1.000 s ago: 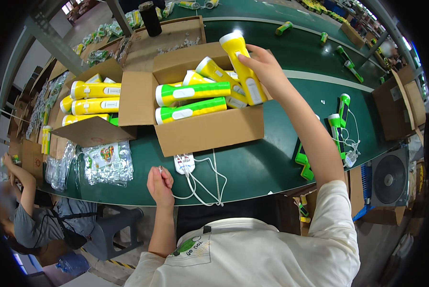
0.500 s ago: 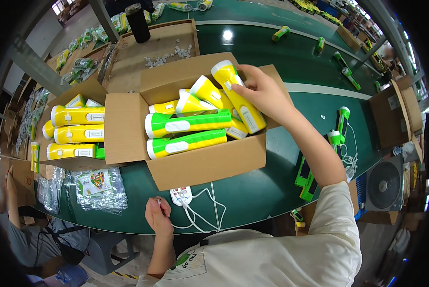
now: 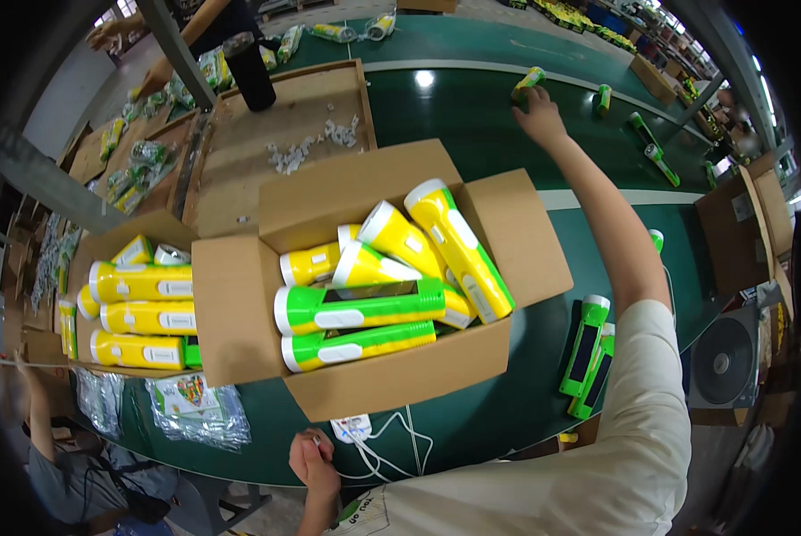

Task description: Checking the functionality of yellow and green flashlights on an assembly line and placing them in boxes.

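An open cardboard box [image 3: 418, 380] in front of me holds several yellow and green flashlights [image 3: 364, 308], some lying flat, some leaning. My right hand [image 3: 541, 114] is stretched far across the green belt [image 3: 472, 125], fingers apart, touching a yellow-green flashlight [image 3: 527, 83] lying there. My left hand [image 3: 313, 457] sits at the near edge, closed around a white cord beside a white charger plug [image 3: 351, 427].
A second box [image 3: 141, 313] of yellow flashlights stands at the left, with clear bags [image 3: 195, 406] in front of it. Green flashlights [image 3: 586, 348] lie at the right by my arm. A flat cardboard tray [image 3: 284, 116] lies behind. Another person [image 3: 52, 464] sits lower left.
My right hand has let go of the yellow flashlight in the box and reached out to the far side of the belt. My left hand has stayed by the charger.
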Motion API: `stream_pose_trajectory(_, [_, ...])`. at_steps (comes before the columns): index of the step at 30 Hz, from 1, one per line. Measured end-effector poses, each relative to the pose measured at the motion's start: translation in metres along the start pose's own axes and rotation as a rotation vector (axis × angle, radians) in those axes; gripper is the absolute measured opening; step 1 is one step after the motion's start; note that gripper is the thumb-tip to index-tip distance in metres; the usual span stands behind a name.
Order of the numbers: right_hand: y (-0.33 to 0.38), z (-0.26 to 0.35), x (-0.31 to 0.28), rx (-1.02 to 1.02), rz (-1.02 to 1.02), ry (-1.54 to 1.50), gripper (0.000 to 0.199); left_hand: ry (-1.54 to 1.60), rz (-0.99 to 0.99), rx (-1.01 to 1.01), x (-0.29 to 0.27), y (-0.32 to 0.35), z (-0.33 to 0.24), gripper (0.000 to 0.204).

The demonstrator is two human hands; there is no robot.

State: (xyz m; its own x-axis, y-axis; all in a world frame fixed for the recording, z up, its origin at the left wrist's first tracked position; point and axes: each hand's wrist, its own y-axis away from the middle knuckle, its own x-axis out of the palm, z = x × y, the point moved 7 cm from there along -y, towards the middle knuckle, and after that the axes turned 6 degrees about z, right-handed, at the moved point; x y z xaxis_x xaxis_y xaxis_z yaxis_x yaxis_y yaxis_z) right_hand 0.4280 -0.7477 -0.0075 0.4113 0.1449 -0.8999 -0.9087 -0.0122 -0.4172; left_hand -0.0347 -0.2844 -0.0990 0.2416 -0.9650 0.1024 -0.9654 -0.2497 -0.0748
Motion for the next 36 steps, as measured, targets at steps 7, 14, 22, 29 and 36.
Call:
stream_pose_trajectory(7, [-0.032,-0.027,0.068,0.251,0.342,0.199,0.055,-0.061,-0.065,-0.030,-0.006,0.007,0.001,0.037])
stream_pose_trajectory(14, [-0.072,-0.051,0.101,0.293,0.412,0.213,0.053,-0.154,-0.088,0.032,-0.014,0.013,0.004,0.041])
stream_pose_trajectory(22, [-0.072,-0.064,0.099,0.269,-0.205,-0.111,0.032,-0.208,-0.121,0.030,-0.013,0.016,0.000,0.042])
stream_pose_trajectory(29, [0.014,-0.090,0.068,0.782,0.230,-2.048,0.040,-0.249,0.009,-0.036,0.001,0.001,-0.005,0.042])
stream_pose_trajectory(36, [0.154,0.029,-0.131,0.266,0.330,-2.025,0.045,-0.158,0.047,-0.083,0.003,0.004,-0.011,0.033])
